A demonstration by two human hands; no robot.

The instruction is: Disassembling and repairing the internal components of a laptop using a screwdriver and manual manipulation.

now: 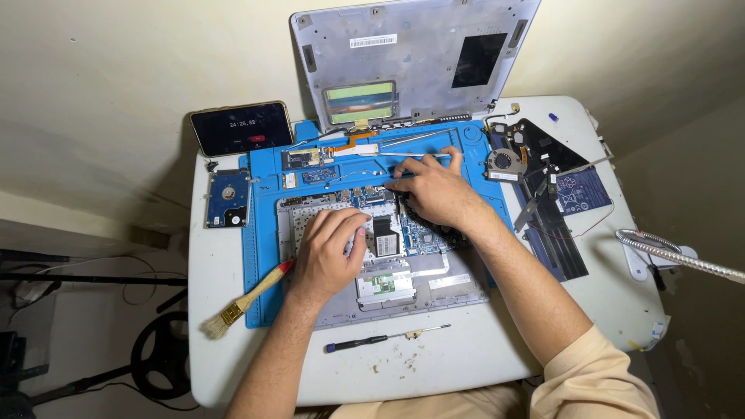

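Two bare hands work over an opened laptop base [434, 283] lying on a blue mat [260, 256] that covers much of a white table [481, 357]. The silver lid panel [411, 58] leans against the wall at twelve o'clock from the base. The left hand [326, 252] rests palm down on the base's upper left part, fingers curled loosely and holding nothing that can be seen. The right hand [436, 190] lies at one o'clock from the left, fingers close together and pressed onto the circuit board [423, 233] at the base's top edge; whether it grips anything cannot be told. A phone [241, 128] stands at eleven o'clock, a hard drive [228, 199] just below it. A brush [244, 301] lies at nine o'clock of the left wrist, across the mat's edge. A screwdriver [384, 338] lies at six o'clock, just clear of the base. A small fan [504, 163] sits at three o'clock of the right hand.
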